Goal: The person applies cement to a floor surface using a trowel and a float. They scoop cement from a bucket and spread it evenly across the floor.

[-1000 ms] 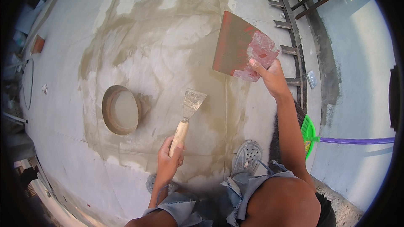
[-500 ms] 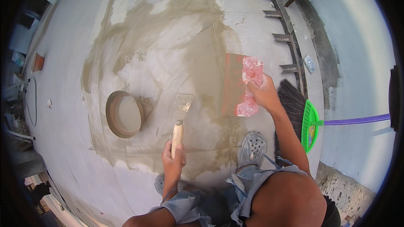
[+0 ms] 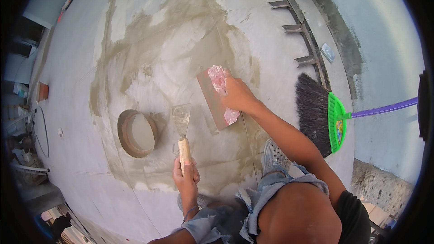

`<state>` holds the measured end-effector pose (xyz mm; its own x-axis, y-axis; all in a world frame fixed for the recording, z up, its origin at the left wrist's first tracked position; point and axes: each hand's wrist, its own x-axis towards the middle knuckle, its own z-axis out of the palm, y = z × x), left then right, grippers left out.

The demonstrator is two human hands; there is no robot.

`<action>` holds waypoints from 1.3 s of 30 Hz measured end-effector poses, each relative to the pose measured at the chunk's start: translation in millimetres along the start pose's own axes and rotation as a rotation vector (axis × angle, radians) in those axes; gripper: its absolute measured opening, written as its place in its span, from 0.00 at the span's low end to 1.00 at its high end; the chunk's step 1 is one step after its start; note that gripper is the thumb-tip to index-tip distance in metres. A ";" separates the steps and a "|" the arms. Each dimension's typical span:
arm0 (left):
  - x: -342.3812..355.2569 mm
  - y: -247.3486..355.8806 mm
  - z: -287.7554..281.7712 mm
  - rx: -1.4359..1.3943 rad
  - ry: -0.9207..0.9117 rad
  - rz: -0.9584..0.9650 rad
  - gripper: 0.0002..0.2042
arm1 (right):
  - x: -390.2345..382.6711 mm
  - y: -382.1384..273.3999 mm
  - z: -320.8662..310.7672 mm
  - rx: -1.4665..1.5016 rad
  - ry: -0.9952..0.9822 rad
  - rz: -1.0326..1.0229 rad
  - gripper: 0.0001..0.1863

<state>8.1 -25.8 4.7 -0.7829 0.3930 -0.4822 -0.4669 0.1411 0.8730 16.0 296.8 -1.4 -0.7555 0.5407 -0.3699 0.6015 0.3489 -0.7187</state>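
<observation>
My right hand (image 3: 237,95) grips a wide red rubber spreader (image 3: 210,104) with a smeared pink-and-white back, its blade down at the streaked grout on the floor (image 3: 203,49). Lower and left of it, my left hand (image 3: 186,176) is closed round the wooden handle of a putty knife (image 3: 181,115), whose dirty flat blade points forward. A round, low container (image 3: 124,135) of grey slurry stands on the floor just left of the knife.
A black broom (image 3: 312,113) with a green head and purple handle lies at the right, below metal framework (image 3: 303,31) along the wall. A small flat object (image 3: 327,53) lies beside the metal. An orange pot (image 3: 42,91) and a hose are at the left. My feet and bare knee are below.
My right hand has lowered the spreader from upper right toward the centre of the floor, turning it. My left hand still holds the knife, slightly further left in view.
</observation>
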 end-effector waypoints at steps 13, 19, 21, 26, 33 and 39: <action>4.8 -3.1 -1.3 0.046 -0.049 -0.046 0.15 | -41.4 95.1 -68.3 0.323 0.395 -0.090 0.30; 4.4 0.2 4.3 0.062 -0.041 -0.025 0.16 | -42.9 65.0 -26.6 0.222 0.284 -0.146 0.35; 5.7 -1.2 4.4 0.055 -0.041 -0.047 0.15 | -49.4 49.0 -7.9 0.247 0.175 -0.130 0.38; 4.2 -2.0 5.6 0.009 0.018 -0.053 0.16 | -62.5 32.7 19.7 0.115 -0.036 0.017 0.40; 6.4 -10.7 -8.0 0.059 -0.042 -0.070 0.17 | -57.7 57.8 -16.4 0.143 0.138 -0.043 0.39; 7.7 -5.1 -0.1 0.055 -0.036 -0.073 0.16 | -61.6 81.8 -73.9 0.107 0.370 -0.137 0.30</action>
<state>4.4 -23.6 -3.6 -0.7322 0.4118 -0.5424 -0.4978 0.2199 0.8389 130.9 348.6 6.1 -0.6706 0.7406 -0.0435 0.4566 0.3658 -0.8110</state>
